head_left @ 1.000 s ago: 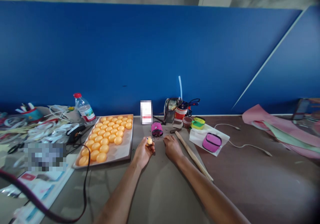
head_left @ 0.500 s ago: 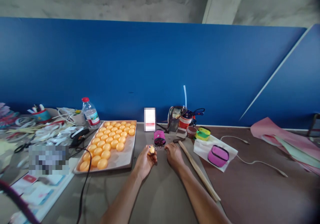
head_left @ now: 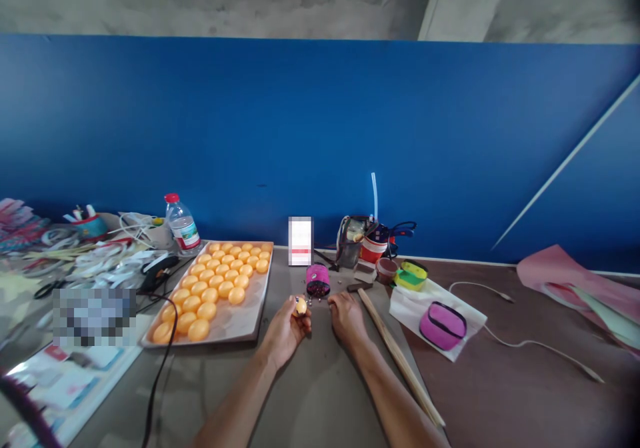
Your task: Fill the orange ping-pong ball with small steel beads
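Note:
An orange ball with small dark marks on it sits in my left hand, pinched between the thumb and fingers. My right hand rests low over the table with its fingers curled together; whether a tiny piece is between the fingertips is too small to tell. Just beyond both hands lies a small magenta fabric pouch on its side, its dark opening facing me. Several tiny dark pieces lie scattered at that opening.
Left stands a white tray of orange balls, with a bottle behind. A hammer with a wooden handle lies right of my right arm. Farther right are a yellow-green pouch, another magenta pouch and a white cable. A black cord crosses the left side.
My left hand, with the ball, has shifted slightly left and turned a little. My right hand stays near the scattered pieces, its fingers slightly lower. The view has shifted a bit.

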{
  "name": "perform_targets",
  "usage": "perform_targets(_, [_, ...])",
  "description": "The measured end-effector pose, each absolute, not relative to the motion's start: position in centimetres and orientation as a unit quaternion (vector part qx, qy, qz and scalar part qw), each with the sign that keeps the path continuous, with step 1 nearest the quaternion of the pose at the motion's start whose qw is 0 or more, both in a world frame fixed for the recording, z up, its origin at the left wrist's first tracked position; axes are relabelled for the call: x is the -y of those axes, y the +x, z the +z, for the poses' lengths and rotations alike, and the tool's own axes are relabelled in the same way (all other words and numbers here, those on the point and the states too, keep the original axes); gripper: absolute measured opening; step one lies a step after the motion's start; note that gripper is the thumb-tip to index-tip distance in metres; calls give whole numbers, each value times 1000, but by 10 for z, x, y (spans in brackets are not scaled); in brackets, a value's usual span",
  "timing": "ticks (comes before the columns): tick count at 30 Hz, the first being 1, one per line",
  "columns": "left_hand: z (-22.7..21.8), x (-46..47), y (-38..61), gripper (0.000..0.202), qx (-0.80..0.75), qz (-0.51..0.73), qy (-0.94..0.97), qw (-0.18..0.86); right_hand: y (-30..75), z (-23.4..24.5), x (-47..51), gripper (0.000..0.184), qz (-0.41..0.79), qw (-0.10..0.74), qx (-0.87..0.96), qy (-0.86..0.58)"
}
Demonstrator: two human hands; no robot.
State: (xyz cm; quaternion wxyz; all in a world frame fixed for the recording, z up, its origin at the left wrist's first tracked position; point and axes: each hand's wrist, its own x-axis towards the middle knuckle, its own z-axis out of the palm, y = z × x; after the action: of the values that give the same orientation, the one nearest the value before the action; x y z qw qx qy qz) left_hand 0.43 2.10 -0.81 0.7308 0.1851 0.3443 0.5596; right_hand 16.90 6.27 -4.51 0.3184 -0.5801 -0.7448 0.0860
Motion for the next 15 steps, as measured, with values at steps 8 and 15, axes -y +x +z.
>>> perform_targets(8, [-10, -20, 5, 24, -342, 561, 188, 730, 169, -41, -59, 18, 104, 407, 719, -554])
perform_targets(15, [-11, -20, 7, 25, -342, 569, 205, 719, 155, -31, -49, 16, 201, 450, 685, -537])
